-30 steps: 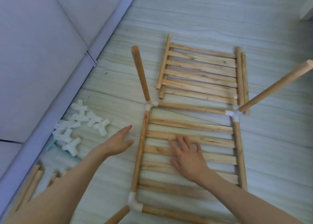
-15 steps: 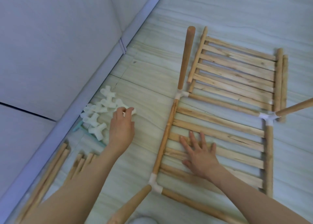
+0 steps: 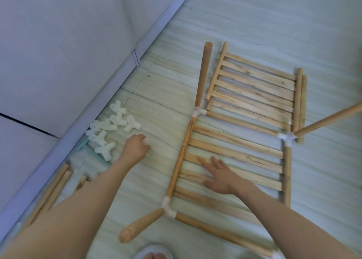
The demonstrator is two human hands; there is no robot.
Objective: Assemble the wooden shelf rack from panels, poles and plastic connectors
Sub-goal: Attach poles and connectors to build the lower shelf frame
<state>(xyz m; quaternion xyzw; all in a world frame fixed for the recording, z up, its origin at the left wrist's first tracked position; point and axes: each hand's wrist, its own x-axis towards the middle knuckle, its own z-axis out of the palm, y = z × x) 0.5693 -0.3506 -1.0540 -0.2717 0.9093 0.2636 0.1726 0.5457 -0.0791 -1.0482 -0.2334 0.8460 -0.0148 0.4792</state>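
- Head view: the left hand (image 3: 135,148) is curled, and a bit of white shows at its fingertips, so it seems to grip a connector (image 3: 145,141) just picked from the heap of connectors (image 3: 111,129) by the wall; most of that piece is hidden.
- The right hand (image 3: 219,175) lies flat with straight fingers on the slats of the panel (image 3: 235,155), pressing it to the floor (image 3: 156,86).
- Step in hand, as I judge it: fetching a connector for the top of one of the poles.
- The panel already carries corner connectors and poles: one far-left pole (image 3: 202,72), one near-left pole (image 3: 141,227), one at the far right (image 3: 329,119).
- The next move calls for carrying the connector to a free pole end and pushing its socket straight on, while the right hand keeps the frame steady.
- A second panel (image 3: 254,90) lies just beyond the first; spare poles (image 3: 52,188) lie along the wall, near the left forearm.
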